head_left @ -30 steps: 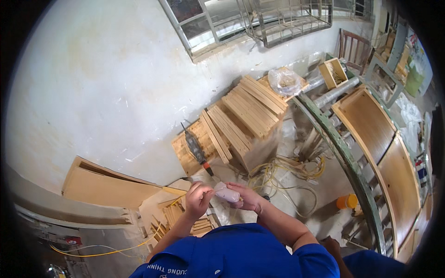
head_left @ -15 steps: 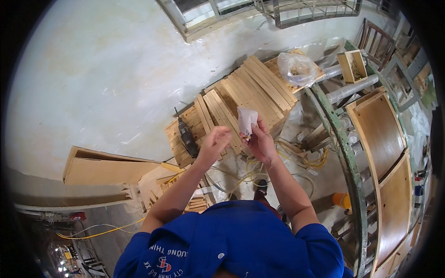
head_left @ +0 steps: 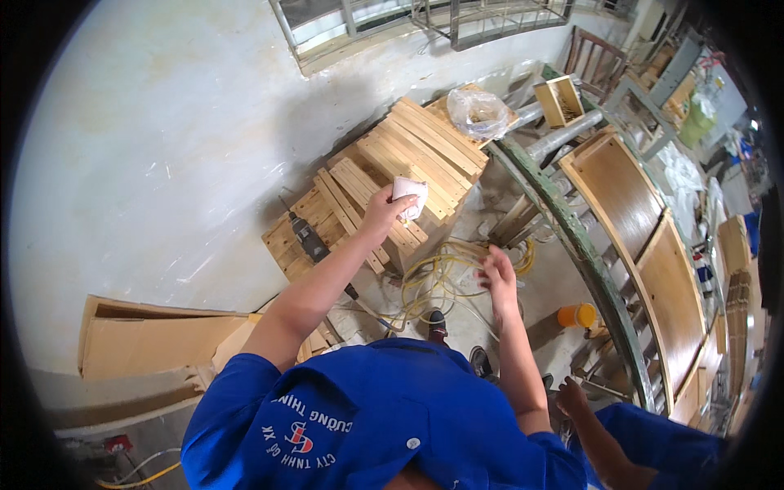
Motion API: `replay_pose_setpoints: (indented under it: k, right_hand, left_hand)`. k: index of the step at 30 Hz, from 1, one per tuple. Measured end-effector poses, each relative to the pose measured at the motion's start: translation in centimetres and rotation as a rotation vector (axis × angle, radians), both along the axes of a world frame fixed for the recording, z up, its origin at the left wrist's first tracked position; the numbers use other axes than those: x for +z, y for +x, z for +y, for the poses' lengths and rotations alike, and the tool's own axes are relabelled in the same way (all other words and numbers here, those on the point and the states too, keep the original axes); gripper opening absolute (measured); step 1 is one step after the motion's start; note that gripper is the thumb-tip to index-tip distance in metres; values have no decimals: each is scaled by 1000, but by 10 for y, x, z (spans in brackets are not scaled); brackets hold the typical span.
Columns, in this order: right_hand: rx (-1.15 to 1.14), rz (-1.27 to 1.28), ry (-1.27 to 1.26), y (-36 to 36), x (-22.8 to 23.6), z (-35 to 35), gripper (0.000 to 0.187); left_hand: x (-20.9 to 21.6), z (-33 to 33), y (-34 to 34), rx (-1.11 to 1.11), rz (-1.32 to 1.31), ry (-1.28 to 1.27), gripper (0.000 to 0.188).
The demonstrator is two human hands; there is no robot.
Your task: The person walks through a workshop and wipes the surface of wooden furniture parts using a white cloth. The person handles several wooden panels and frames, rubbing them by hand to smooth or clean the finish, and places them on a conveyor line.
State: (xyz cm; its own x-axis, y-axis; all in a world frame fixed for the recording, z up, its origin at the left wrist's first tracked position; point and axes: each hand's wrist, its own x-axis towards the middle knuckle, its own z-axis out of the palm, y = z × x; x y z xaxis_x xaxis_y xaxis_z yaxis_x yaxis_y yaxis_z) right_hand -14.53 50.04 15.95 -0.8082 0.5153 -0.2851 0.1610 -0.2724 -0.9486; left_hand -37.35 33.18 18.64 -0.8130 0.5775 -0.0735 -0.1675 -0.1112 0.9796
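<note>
A small, folded whitish-pink sheet (head_left: 413,193), perhaps paper, is pinched in my left hand (head_left: 382,217) above the stack of wooden slats (head_left: 408,151). Its thumb lies across the sheet's face. Lower and to the right, my right hand (head_left: 499,276) is held in the air with loosely bent fingers apart and nothing visible in it. Beneath it, coiled yellow hoses (head_left: 441,273) lie on the floor. Left of the slats, a dark power tool (head_left: 309,238) rests on a wooden board near my left forearm.
A clear plastic bag (head_left: 478,114) and an open wooden box (head_left: 559,101) stand beyond the slats. Curved wooden panels (head_left: 616,184) lean along a green metal frame (head_left: 563,208) at right. Another person's hand (head_left: 572,398) shows at lower right, near an orange container (head_left: 577,315). Cardboard (head_left: 155,339) leans at left.
The folded sheet has passed from my right hand to my left. My right hand has drawn back, down and to the right. Another person's arm has appeared at lower right; the view has shifted.
</note>
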Motion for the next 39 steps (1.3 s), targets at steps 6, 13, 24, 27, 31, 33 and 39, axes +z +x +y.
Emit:
replay_pose_setpoints:
  k: [6,13,24,27,31,33,39]
  right_hand:
    - [-253,-185,-91,132,-50,-55,38]
    - [-542,-415,-166,244,-62,-133,37]
    - [-483,-657,-83,343,-69,-188,42]
    - [-467,-734,-99,375,-76,-199,43]
    - [-485,-804,-60,423,-87,-200,41]
    - [-464,-835,0,444,-89,-198,39]
    - [-650,-795,16,440,-89,-200,39]
  left_hand:
    - [-10,2,-23,-147,107,-56,25]
    - [-12,54,-52,-193,471,-211,26]
    - [-47,104,-86,-248,702,-328,44]
    - [-35,105,-96,-154,599,-363,35]
    - [-32,106,-100,-97,709,-455,22]
    - [-23,111,-91,-71,808,-692,20]
    - [-2,128,-86,-144,1083,-727,18]
